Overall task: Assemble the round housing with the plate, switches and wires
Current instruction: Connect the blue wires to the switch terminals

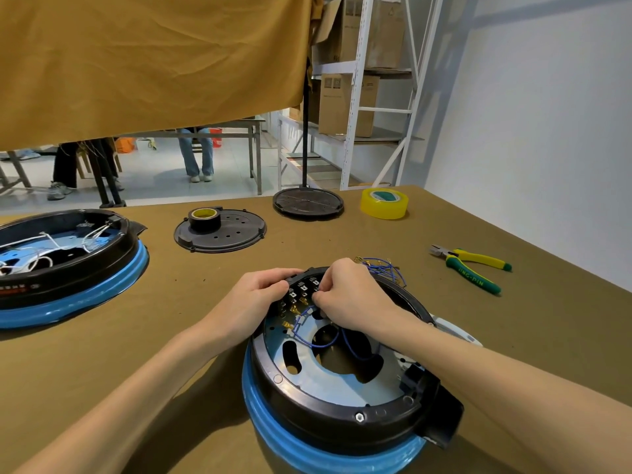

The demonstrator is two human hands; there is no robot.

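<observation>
A: Where does the housing (342,398) stand now?

B: On the surface (171,302), open side up, just in front of the person. The plate (342,384) already sits inside it, and the switches (302,290) line the far rim.

A: And the wires (325,340)?

B: Some blue ones run from the switch terminals across the plate; a loose bundle (383,266) lies just beyond the rim, so I judge the wiring about half done.

A: The hands?

B: The left hand (254,295) grips the rim beside the switches. The right hand (345,295) has its fingers curled and seems to pinch a connector at a terminal, though the tips hide it.

A: What is left?

B: The remaining wires, then probably a cover (220,230), which lies well apart behind
</observation>
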